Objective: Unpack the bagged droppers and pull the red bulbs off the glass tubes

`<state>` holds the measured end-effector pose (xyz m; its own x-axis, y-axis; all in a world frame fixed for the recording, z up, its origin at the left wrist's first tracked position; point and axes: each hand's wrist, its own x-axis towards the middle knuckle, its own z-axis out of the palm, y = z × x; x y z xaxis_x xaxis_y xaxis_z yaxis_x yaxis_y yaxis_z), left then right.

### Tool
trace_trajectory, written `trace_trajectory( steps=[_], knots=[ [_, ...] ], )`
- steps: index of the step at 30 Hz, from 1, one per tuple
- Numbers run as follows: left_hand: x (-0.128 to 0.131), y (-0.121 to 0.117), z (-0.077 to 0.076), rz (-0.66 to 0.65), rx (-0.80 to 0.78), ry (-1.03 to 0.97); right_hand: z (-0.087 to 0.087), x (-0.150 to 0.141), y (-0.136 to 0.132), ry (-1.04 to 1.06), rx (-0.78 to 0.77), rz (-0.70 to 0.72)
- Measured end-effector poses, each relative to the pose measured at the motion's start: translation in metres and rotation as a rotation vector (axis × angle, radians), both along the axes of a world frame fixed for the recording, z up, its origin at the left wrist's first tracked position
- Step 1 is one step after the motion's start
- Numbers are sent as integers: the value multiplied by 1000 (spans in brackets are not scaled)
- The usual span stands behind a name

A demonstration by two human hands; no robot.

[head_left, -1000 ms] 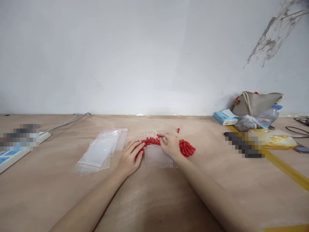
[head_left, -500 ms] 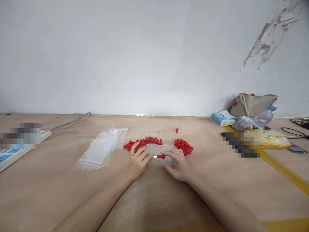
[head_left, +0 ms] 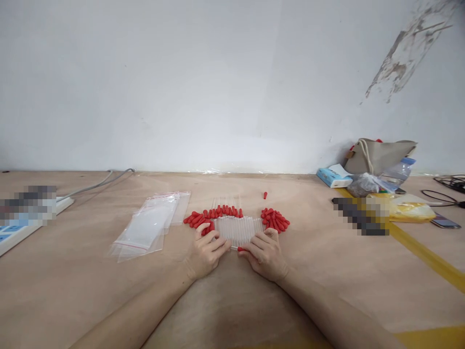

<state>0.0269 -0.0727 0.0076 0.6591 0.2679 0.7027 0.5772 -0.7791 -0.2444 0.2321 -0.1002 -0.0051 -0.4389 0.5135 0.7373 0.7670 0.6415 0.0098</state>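
Note:
A row of clear glass tubes [head_left: 238, 228] lies on the wooden table [head_left: 232, 300]. Red rubber caps [head_left: 218, 213] line its far edge, with a heap of loose red caps [head_left: 275, 219] at its right. My left hand [head_left: 208, 250] and my right hand [head_left: 264, 251] meet at the near edge of the tubes, fingers curled. Between them I pinch a clear tube with a red cap [head_left: 240, 249] showing at my right fingertips. One stray red cap [head_left: 265, 195] lies farther back.
A stack of clear zip bags [head_left: 150, 226] lies left of the tubes. A white power strip [head_left: 22, 228] with its cable sits at far left. At the right are a blue box [head_left: 332, 177], a grey drawstring bag [head_left: 378, 155], a yellow packet and black cables.
Both hands drew back from the far row of caps to the near edge of the tubes. My right hand brought a red cap along, and both hands closed together on a tube.

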Motion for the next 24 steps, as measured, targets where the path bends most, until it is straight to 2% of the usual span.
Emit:
trace_trajectory(
  steps=[3, 5, 8, 11, 15, 20, 24],
  knots=[
    [-10, 4, 2, 38, -25, -56, 1, 11, 2, 47, -12, 1],
    [-17, 9, 3, 84, -70, -125, 2, 20, 5, 172, -38, -13],
    [-21, 17, 2, 128, -163, -195, 4, 26, 11, 381, -119, 66],
    [-17, 22, 0, 178, -215, -217, 5, 26, 15, 478, -174, 107],
    [-14, 22, 0, 203, -230, -202, 12, 35, 20, 623, -202, -24],
    [-15, 21, -2, 150, -203, -183, 32, 61, 32, 754, -190, -314],
    [-13, 24, -5, 137, -184, -149, 47, 77, 50, 763, -215, -396]
  ],
)
